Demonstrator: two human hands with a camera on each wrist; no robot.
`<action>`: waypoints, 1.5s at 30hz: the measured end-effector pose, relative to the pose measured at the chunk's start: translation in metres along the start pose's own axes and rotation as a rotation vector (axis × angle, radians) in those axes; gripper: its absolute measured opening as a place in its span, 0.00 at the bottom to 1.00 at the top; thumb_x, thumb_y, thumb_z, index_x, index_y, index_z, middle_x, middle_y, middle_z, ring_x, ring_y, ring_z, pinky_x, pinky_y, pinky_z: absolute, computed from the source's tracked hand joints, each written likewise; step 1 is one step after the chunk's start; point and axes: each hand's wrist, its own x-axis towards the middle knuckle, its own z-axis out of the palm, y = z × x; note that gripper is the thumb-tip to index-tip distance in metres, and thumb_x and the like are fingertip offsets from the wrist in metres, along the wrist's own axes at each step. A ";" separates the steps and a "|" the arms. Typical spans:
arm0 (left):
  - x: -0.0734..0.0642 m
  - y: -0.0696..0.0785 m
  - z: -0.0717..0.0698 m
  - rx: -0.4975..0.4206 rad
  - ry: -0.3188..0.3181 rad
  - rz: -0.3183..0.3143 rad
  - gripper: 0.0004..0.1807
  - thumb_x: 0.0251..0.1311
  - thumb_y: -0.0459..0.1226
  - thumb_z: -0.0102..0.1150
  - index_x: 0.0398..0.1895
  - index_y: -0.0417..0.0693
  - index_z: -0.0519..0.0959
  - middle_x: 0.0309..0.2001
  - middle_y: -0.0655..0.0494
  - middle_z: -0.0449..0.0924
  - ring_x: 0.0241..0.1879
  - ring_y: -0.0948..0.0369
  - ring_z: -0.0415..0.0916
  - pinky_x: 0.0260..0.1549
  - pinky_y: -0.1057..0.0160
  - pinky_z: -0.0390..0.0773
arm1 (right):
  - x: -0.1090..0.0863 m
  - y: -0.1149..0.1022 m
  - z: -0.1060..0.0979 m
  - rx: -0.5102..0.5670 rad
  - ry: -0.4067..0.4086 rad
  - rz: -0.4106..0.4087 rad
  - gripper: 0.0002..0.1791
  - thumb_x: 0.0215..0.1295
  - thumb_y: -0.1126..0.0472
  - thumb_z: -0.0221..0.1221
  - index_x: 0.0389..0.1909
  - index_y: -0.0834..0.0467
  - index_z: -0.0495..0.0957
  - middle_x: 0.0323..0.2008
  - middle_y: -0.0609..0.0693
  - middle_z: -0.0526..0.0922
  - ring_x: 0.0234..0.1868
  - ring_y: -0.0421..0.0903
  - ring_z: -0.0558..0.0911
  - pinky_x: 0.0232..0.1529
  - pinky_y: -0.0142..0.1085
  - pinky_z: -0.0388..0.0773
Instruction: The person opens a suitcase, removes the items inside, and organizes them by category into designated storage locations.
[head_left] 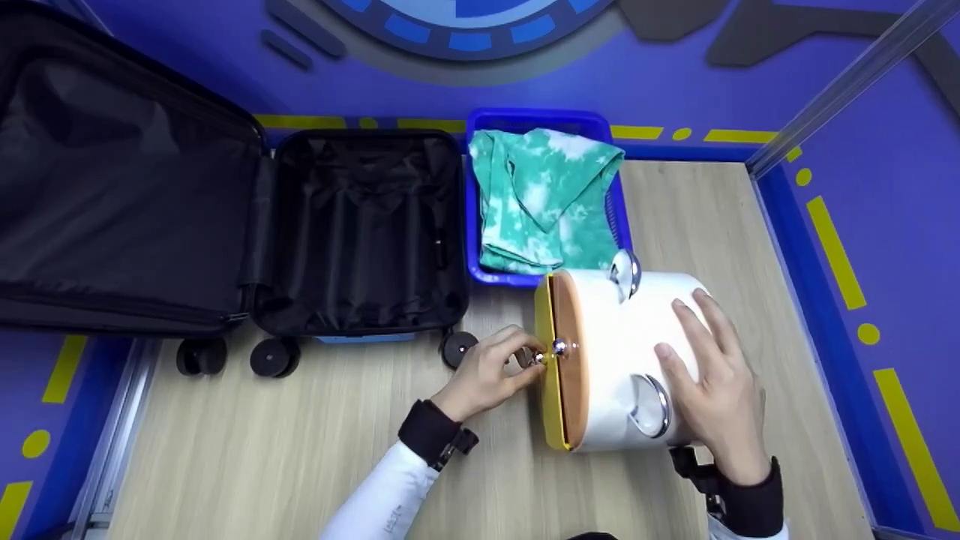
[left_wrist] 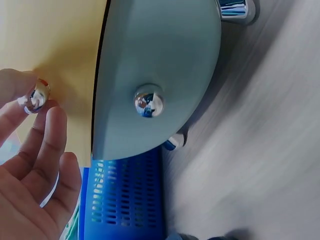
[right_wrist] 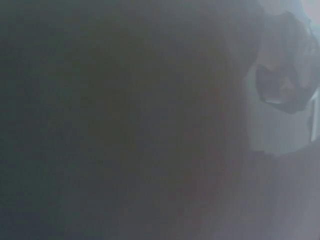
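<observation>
A white rounded cabinet (head_left: 622, 337) lies on the wood-look surface, two rounded front panels facing left. My left hand (head_left: 491, 371) pinches the shiny round knob (left_wrist: 37, 97) of the yellow panel (head_left: 553, 412) between thumb and fingers. Beside it, the second panel (left_wrist: 170, 55) has its own metal knob (left_wrist: 149, 101); it looks orange-brown in the head view, grey-green in the left wrist view. A dark gap runs between the panels. With fingers spread, my right hand (head_left: 720, 390) rests on the white body. The right wrist view is dark and blurred.
A blue basket (head_left: 474, 225) holding a folded green-and-white tie-dyed cloth (head_left: 540, 202) stands behind the cabinet. To the left lies an open black suitcase (head_left: 360, 225), its wheels (head_left: 275, 358) towards me. Two metal-rimmed fittings (head_left: 651, 405) stick up from the cabinet. Blue walls (head_left: 862, 225) border the surface.
</observation>
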 end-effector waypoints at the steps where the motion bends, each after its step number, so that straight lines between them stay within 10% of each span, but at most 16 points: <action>1: 0.001 0.000 0.001 0.003 -0.004 0.000 0.10 0.66 0.37 0.69 0.47 0.46 0.82 0.40 0.56 0.81 0.38 0.62 0.81 0.38 0.60 0.83 | 0.000 0.000 0.000 0.002 -0.001 0.001 0.35 0.63 0.60 0.68 0.72 0.48 0.75 0.77 0.51 0.67 0.70 0.64 0.73 0.47 0.64 0.75; 18: 0.008 0.003 -0.004 0.007 -0.078 -0.005 0.10 0.67 0.37 0.68 0.49 0.46 0.82 0.42 0.56 0.83 0.38 0.60 0.82 0.38 0.63 0.82 | -0.001 -0.001 0.000 -0.059 -0.007 -0.001 0.34 0.65 0.58 0.66 0.73 0.48 0.74 0.77 0.51 0.66 0.67 0.65 0.76 0.34 0.59 0.78; 31: 0.045 -0.007 -0.089 0.282 -0.038 0.096 0.13 0.68 0.35 0.66 0.53 0.45 0.82 0.49 0.53 0.83 0.43 0.57 0.83 0.41 0.58 0.83 | 0.000 -0.002 -0.002 -0.050 -0.018 0.008 0.34 0.66 0.58 0.66 0.73 0.47 0.74 0.78 0.50 0.66 0.68 0.64 0.75 0.35 0.58 0.77; 36: 0.070 -0.010 -0.124 0.458 -0.126 -0.018 0.16 0.70 0.40 0.65 0.57 0.46 0.81 0.53 0.52 0.82 0.46 0.54 0.82 0.43 0.52 0.82 | 0.000 -0.002 -0.002 -0.059 -0.020 0.014 0.34 0.66 0.58 0.66 0.74 0.46 0.74 0.78 0.49 0.66 0.68 0.63 0.75 0.33 0.55 0.76; 45: 0.112 -0.049 -0.154 0.629 -0.466 -0.451 0.19 0.70 0.44 0.61 0.59 0.44 0.79 0.56 0.43 0.77 0.55 0.44 0.79 0.53 0.43 0.79 | 0.000 -0.002 0.000 -0.051 -0.016 0.008 0.33 0.66 0.58 0.66 0.73 0.47 0.74 0.78 0.50 0.66 0.68 0.64 0.75 0.34 0.60 0.77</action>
